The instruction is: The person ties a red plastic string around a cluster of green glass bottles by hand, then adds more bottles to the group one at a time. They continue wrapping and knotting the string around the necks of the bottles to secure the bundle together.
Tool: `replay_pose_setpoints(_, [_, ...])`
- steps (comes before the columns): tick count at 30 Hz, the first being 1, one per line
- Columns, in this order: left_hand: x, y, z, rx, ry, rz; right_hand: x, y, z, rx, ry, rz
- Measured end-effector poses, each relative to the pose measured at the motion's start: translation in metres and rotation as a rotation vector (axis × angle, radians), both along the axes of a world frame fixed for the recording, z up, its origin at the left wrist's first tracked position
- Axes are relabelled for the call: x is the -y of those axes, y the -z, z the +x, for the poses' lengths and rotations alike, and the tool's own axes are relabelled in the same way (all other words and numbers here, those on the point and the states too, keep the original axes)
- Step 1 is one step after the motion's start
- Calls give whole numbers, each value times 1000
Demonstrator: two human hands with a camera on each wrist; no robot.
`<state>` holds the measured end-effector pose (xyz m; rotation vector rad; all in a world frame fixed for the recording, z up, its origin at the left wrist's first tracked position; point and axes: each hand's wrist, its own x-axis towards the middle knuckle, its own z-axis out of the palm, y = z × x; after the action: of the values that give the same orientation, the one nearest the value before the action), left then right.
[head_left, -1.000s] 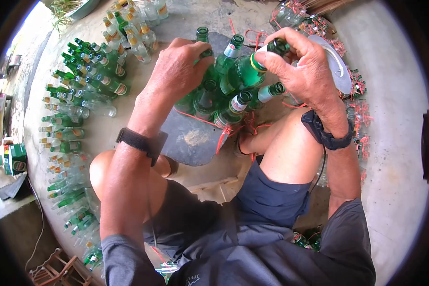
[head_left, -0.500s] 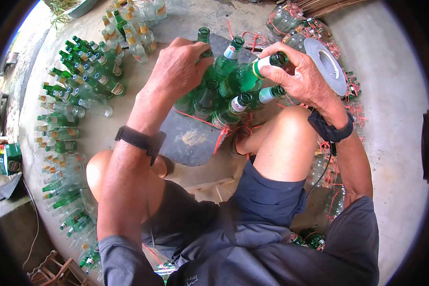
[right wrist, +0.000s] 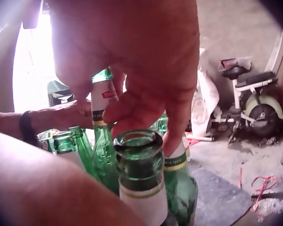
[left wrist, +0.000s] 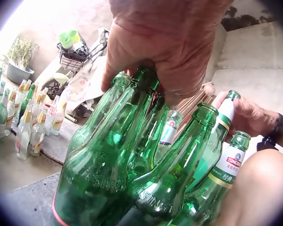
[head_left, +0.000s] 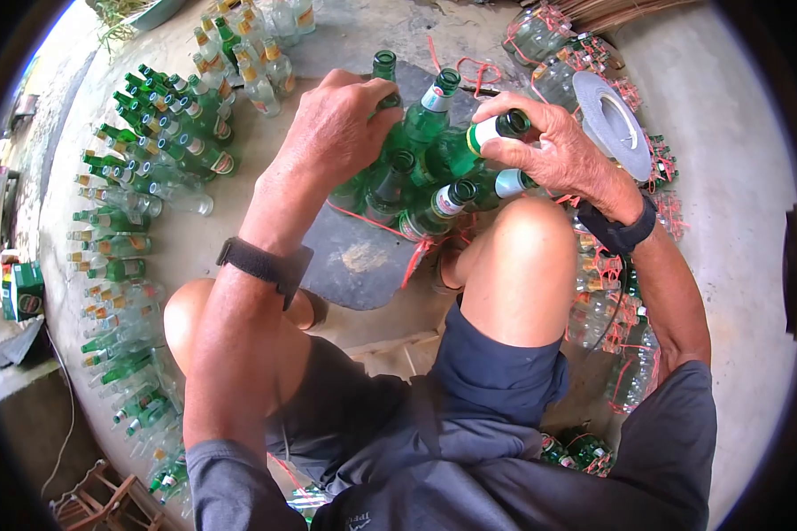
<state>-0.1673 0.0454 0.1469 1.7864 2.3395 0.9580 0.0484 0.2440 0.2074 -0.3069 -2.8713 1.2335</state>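
Our right hand (head_left: 558, 146), the nearer, pinches a white-labelled bottle (head_left: 484, 134) by its neck — its long axis leans toward the slab (head_left: 354, 270)'s right side — while our left hand (head_left: 341, 124) grips a green bottle over the slab's left.

Conc. floor (head_left: 232, 212), pale grey & rough, w/ a dark flat slab (head_left: 354, 279) on it, edges uneven. Back wall (right wrist: 245, 28) plain, beige-grey, seen in R wrist view; small scooter (right wrist: 262, 110) parked nr its foot — dark seat, pale mudguard. Tub of greenery (left wrist: 20, 70) sits far L in L wrist view. Head view, lower L corner: wooden furniture piece (head_left: 106, 504), partly cut off, type unclear. Light v. strong at far L — blown-out white.
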Motion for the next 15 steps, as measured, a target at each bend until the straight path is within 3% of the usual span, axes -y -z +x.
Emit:
replay_pose_setpoints(13, [-3,3,0,-22,-2,28,16,38,3,-361,73,3])
replay_pose_setpoints(15, [-4,4,0,-30,-1,23,19,37,1,-298,94,-18])
